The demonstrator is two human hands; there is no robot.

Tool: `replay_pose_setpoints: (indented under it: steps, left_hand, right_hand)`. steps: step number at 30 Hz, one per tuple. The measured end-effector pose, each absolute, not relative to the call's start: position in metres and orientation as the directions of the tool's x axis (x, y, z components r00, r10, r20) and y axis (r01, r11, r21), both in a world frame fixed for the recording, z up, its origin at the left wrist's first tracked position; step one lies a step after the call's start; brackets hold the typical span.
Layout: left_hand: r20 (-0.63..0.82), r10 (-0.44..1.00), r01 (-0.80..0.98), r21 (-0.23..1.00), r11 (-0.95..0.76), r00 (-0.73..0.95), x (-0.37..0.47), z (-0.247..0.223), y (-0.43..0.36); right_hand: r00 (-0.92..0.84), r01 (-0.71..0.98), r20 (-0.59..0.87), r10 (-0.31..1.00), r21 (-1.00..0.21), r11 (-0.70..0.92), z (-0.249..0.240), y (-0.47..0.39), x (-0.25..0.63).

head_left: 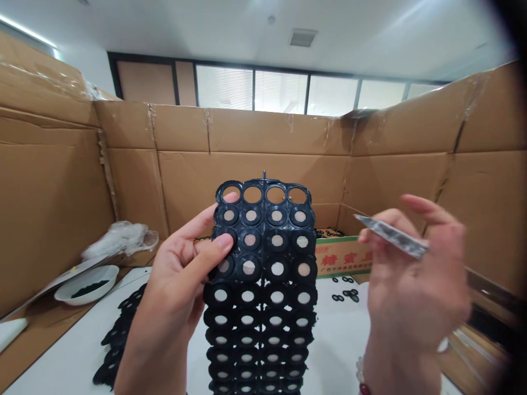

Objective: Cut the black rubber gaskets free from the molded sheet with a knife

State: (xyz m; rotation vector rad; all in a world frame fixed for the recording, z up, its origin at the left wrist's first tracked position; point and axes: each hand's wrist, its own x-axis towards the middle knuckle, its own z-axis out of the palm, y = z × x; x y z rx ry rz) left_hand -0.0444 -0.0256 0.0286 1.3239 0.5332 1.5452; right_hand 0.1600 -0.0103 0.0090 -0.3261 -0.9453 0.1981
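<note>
Lower end of black ring sheet (263, 285) running off bottom edge of frame; its left side hiding behind left hand (181, 274). Right hand (415, 285) blurring, so thin grey blade (391, 236) looking like small knife, perhaps. Sheet standing upright at frame centre: four columns of black rings, top row showing empty holes, lower rows showing pale centres. Left hand gripping sheet, thumb pressing front. Right hand pinching blade, right of sheet, not touching it

I see a white table (349, 340) bearing a white bowl (87, 282) at the left, black ring sheets (119, 329) beside it, loose black rings (348, 293) and a cardboard box (343, 255) behind
</note>
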Motion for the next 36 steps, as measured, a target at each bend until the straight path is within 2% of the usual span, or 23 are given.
replay_pose_setpoints:
  steps: [2, 4, 7, 9, 11, 13, 15, 17, 20, 22, 24, 26, 29, 32, 34, 36]
  left_hand:
    - [0.47, 0.879, -0.37, 0.833, -0.412, 0.078, -0.041, 0.028, -0.026]
    - [0.472, 0.88, -0.316, 0.844, -0.433, 0.056, -0.038, 0.027, -0.025]
    - [0.498, 0.864, -0.232, 0.85, -0.472, 0.067, -0.034, 0.023, -0.023]
    - [0.513, 0.853, -0.195, 0.85, -0.49, 0.097, -0.032, 0.02, -0.022]
    - [0.526, 0.844, -0.164, 0.846, -0.507, 0.105, -0.032, 0.019, -0.022]
    - [0.533, 0.84, -0.135, 0.844, -0.519, 0.1, -0.031, 0.019, -0.022]
    - [0.536, 0.838, -0.115, 0.843, -0.526, 0.1, -0.03, 0.02, -0.023]
    - [0.534, 0.841, -0.113, 0.844, -0.524, 0.089, -0.029, 0.022, -0.023]
    - [0.525, 0.85, -0.132, 0.846, -0.517, 0.033, -0.028, 0.023, -0.022]
    - [0.521, 0.854, -0.134, 0.847, -0.514, 0.015, -0.028, 0.024, -0.021]
    - [0.52, 0.854, -0.131, 0.847, -0.515, 0.008, -0.03, 0.023, -0.018]
    - [0.525, 0.851, -0.139, 0.843, -0.521, -0.006, -0.031, 0.022, -0.014]
    - [0.53, 0.848, -0.17, 0.835, -0.523, -0.005, -0.032, 0.019, -0.006]
    - [0.537, 0.844, -0.19, 0.827, -0.53, -0.018, -0.031, 0.018, -0.002]
    - [0.548, 0.836, -0.185, 0.819, -0.543, -0.031, -0.029, 0.019, -0.002]
    - [0.558, 0.829, -0.173, 0.814, -0.554, -0.034, -0.027, 0.02, -0.003]
  right_hand:
    - [0.614, 0.014, 0.761, 0.209, -0.276, 0.961, 0.008, -0.022, 0.158]
    - [0.537, 0.037, 0.829, 0.152, -0.204, 0.978, 0.005, -0.035, 0.149]
    - [0.254, 0.147, 0.959, 0.126, -0.167, 0.975, 0.002, -0.048, 0.131]
    - [0.055, 0.284, 0.993, 0.108, -0.119, 0.951, 0.003, -0.048, 0.122]
    - [-0.062, 0.347, 0.997, 0.052, -0.027, 0.937, 0.004, -0.041, 0.117]
    - [-0.053, 0.326, 0.998, -0.036, 0.051, 0.944, 0.004, -0.032, 0.115]
    - [0.025, 0.316, 0.997, -0.077, 0.065, 0.947, 0.004, -0.025, 0.115]
    - [0.058, 0.353, 0.995, -0.076, 0.051, 0.934, 0.004, -0.022, 0.116]
    - [0.013, 0.353, 0.999, 0.036, -0.038, 0.935, 0.005, -0.021, 0.122]
    - [-0.071, 0.307, 0.983, 0.168, -0.138, 0.942, 0.006, -0.02, 0.128]
    - [-0.233, 0.264, 0.93, 0.284, -0.22, 0.939, 0.008, -0.017, 0.136]
    - [-0.375, 0.217, 0.865, 0.332, -0.267, 0.939, 0.009, -0.014, 0.144]
    - [-0.436, 0.124, 0.835, 0.337, -0.316, 0.941, 0.009, -0.012, 0.154]
    - [-0.378, 0.073, 0.865, 0.33, -0.327, 0.942, 0.009, -0.012, 0.155]
    - [-0.224, 0.067, 0.92, 0.323, -0.316, 0.946, 0.007, -0.012, 0.148]
    - [-0.037, 0.069, 0.964, 0.262, -0.259, 0.963, 0.005, -0.01, 0.138]
